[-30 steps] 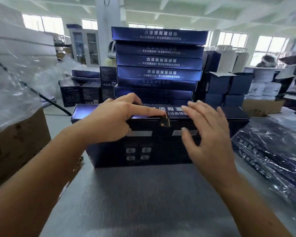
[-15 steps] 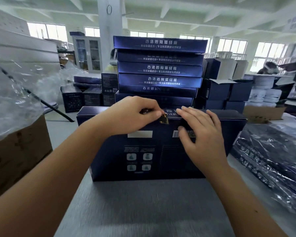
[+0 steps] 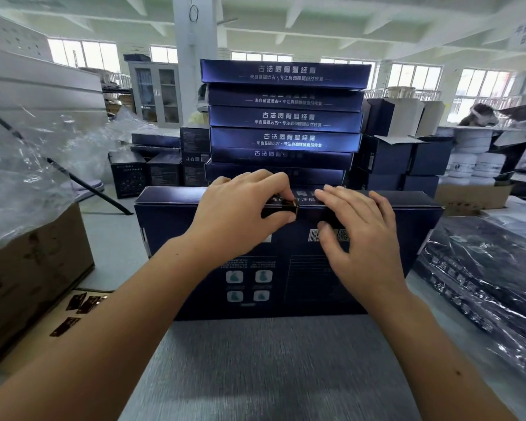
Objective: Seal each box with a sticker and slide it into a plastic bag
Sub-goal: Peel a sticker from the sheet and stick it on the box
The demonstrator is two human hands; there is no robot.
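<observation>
Dark sticker [image 3: 290,205] is pinched in the left hand [image 3: 240,214] grip, right at the top edge of the closed blue box [image 3: 170,229], which is stood upright on the grey surface [image 3: 271,366]. The right hand [image 3: 359,235] is laid flat over that edge, fingers straight. Clear plastic bags [image 3: 22,165] are heaped over a cardboard carton [image 3: 28,275] off left.

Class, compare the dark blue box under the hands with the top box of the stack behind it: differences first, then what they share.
The box under the hands stands on edge on the table; the top box of the stack lies flat. The left hand pinches a sticker at the standing box's top edge and the right hand rests on it; nothing touches the top box. Both are dark blue with white print.
</observation>
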